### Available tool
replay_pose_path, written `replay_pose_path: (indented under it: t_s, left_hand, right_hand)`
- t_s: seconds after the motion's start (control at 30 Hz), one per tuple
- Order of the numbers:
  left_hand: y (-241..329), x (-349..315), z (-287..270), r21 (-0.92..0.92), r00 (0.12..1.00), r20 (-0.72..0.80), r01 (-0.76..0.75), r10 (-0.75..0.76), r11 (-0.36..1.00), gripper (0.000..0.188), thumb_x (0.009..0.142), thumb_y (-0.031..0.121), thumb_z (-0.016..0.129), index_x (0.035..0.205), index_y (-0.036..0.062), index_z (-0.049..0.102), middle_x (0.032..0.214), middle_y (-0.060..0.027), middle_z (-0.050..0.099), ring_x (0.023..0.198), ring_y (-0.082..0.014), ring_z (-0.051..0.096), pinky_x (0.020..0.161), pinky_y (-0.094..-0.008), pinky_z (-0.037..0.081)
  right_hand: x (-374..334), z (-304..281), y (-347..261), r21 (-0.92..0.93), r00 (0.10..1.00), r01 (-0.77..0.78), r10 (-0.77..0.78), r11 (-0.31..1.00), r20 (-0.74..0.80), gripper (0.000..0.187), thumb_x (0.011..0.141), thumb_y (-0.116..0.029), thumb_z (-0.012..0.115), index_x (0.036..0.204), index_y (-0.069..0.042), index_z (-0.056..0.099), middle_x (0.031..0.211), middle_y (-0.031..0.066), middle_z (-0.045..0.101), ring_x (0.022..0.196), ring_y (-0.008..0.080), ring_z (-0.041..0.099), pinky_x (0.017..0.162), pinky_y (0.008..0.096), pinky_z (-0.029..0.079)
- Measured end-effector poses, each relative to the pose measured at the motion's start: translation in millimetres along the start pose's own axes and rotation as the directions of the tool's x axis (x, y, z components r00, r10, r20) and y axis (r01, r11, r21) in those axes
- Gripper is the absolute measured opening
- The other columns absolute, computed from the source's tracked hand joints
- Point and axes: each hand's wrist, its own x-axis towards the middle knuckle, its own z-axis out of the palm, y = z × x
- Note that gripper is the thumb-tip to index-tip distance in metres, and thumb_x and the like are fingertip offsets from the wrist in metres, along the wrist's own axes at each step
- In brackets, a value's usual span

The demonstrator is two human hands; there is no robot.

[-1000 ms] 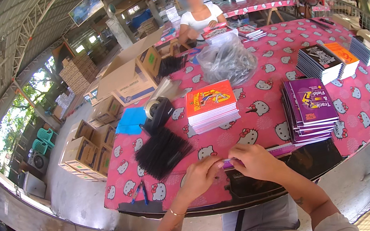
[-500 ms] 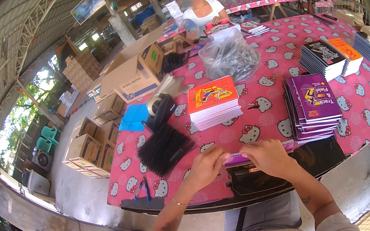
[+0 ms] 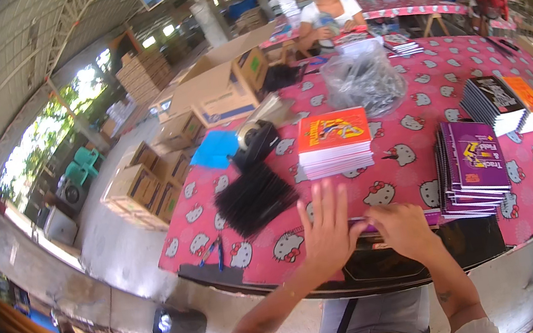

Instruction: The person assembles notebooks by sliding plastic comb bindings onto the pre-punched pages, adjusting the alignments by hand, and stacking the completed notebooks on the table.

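Note:
At the near edge of the table, my right hand (image 3: 400, 230) has its fingers curled and closed on the upper edge of a purple notebook (image 3: 434, 217), mostly covered by my hands. Beside it my left hand (image 3: 329, 230) is open, fingers stretched forward and its thumb near the right fingers. A pile of black spiral coils (image 3: 256, 198) lies left of my left hand. Beyond the hands sits a stack of orange-covered notebooks (image 3: 334, 143). Right of my right hand is a stack of purple notebooks (image 3: 470, 164) with spiral bindings.
A tape dispenser (image 3: 257, 145), blue sheet (image 3: 216, 149) and blue-handled cutters (image 3: 220, 253) are at left. A clear plastic bag (image 3: 365, 79) lies farther off, near an open carton (image 3: 225, 89). Black and orange notebooks (image 3: 499, 101) stand right. A person (image 3: 329, 15) works across the table.
My left hand has let go of the purple notebook's edge and opened, fingers extended forward. My right hand stays closed at the edge. The whole view has shifted slightly.

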Motion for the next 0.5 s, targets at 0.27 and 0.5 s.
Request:
replay_pose_path:
  t_s: [0.27,0.5]
  left_hand:
    - [18,-22,10,-0.072,0.994,-0.100,-0.054,0.046,0.996,0.093,0.089,0.058,0.065,0.153,-0.0043,0.038,0.158,-0.0288,0.036,0.149,-0.0478,0.032,0.116,-0.0704,0.023]
    - [33,-41,-8,-0.207,0.991,0.041,-0.118,0.129,0.971,0.088,0.093,0.057,0.061,0.154,-0.0028,0.037,0.162,-0.0248,0.034,0.152,-0.0431,0.029,0.118,-0.0668,0.023]
  right_hand:
    - [-28,-39,19,-0.019,0.996,0.062,-0.063,0.998,-0.059,0.032,0.085,-0.006,0.071,0.117,-0.012,0.070,0.096,0.0126,0.072,0.088,0.0342,0.067,0.082,0.0461,0.048]
    - [-29,-32,23,-0.054,0.989,0.114,-0.118,0.992,-0.091,0.027,0.086,-0.004,0.069,0.111,-0.013,0.071,0.089,0.0119,0.071,0.083,0.0342,0.067,0.079,0.0452,0.047]
